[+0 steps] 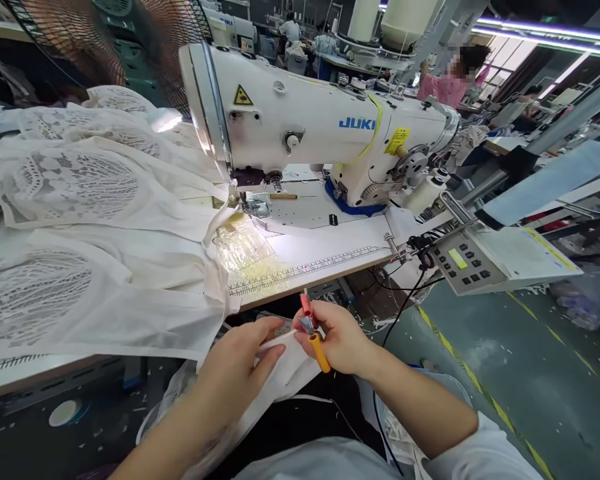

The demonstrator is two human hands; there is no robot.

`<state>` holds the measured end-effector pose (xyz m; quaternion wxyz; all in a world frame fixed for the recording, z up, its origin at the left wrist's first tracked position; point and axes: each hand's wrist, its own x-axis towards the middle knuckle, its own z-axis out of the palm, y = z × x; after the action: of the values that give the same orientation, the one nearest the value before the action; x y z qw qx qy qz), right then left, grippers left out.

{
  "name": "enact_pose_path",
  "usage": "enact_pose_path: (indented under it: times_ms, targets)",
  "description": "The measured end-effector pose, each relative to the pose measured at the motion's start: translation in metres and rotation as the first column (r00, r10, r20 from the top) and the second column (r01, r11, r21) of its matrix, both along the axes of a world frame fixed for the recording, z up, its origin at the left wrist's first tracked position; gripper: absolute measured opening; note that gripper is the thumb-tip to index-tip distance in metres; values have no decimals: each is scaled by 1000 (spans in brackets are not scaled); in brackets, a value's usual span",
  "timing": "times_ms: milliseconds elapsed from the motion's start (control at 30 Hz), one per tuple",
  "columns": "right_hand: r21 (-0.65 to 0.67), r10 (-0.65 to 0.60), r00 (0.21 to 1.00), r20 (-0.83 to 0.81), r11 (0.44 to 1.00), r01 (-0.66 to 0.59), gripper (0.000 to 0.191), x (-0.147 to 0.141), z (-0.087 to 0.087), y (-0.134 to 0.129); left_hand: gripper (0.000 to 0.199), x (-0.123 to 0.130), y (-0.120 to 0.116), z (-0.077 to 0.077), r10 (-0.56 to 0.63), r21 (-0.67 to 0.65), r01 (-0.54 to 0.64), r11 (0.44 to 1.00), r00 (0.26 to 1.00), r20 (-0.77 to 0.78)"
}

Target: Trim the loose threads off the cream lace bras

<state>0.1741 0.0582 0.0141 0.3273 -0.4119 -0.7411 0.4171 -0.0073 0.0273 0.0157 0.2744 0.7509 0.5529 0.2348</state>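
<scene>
Over my lap, my left hand (235,360) pinches the edge of a white cloth (296,373) between thumb and fingers. My right hand (347,340) holds a pair of thread snips with a red grip and an orange grip (320,353); bare metal shows between them. Its fingertips also meet the cloth edge, close to my left hand. White garment pieces with lace panels (75,183) lie heaped on the table to the left and hang over its front edge. Whether the snips' blades touch the cloth, I cannot tell.
A white sewing machine (300,123) stands ahead on the table, which has a printed ruler (310,267) along its front. A control box (505,260) juts out at right. A fan (125,47) is at back left. Someone in pink (443,87) is farther back.
</scene>
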Motion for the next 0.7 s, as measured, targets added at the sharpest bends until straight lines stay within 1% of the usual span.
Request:
enact_pose_path:
  times_ms: [67,133,233,333,400,433,500,567,633,700]
  targets:
    - [89,-58,998,23,994,56,7,3,-1,0,19,-9,7,3,-49,-56,46,997,998,-40]
    - [137,-69,998,2,988,69,10,5,-2,-1,16,-17,12,5,-38,-104,39,994,999,13]
    - [187,-66,997,-36,980,71,14,5,-4,-1,10,-25,13,3,79,-89,-65,994,985,154]
    - [250,-76,996,-39,965,83,18,-1,-6,2,13,-29,10,-6,179,-23,-179,984,950,257]
    - [306,-62,998,-31,949,68,18,-8,-7,5,15,-33,8,-13,205,60,-228,972,942,267]
    - [344,-44,999,-25,938,50,19,-12,-7,7,15,-35,8,-16,210,134,-247,960,947,243]
    - [445,-1,1000,-16,896,8,19,-21,-8,11,15,-43,8,-20,215,328,-256,909,964,156]
    - [547,28,1000,-1,836,-23,19,-31,-9,15,16,-53,10,-21,225,494,-221,841,973,52]
    - [622,32,999,18,782,-36,18,-41,-11,18,16,-63,12,-21,243,576,-183,797,970,-29]
    - [665,32,999,40,745,-50,17,-51,-14,20,17,-73,12,-20,270,602,-169,781,959,-81]
